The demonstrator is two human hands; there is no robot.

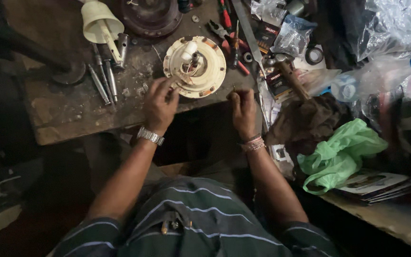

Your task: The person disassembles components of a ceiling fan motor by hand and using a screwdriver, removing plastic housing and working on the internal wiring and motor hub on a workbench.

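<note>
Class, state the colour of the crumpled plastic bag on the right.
Light green plastic bag, seen best in the head view.

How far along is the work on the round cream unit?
Done: the round cream unit lies opened on the bench, wires exposed. In hand: the left hand grips its edge; the right hand pinches a thin tool. Left: the cream cover sits apart, unfitted.

A cluttered repair workshop. The worn, grimy table [72,112] carries pliers [224,33], metal rods [103,78] and a file [248,31]. Plastic bags [341,152] crowd its side
</note>
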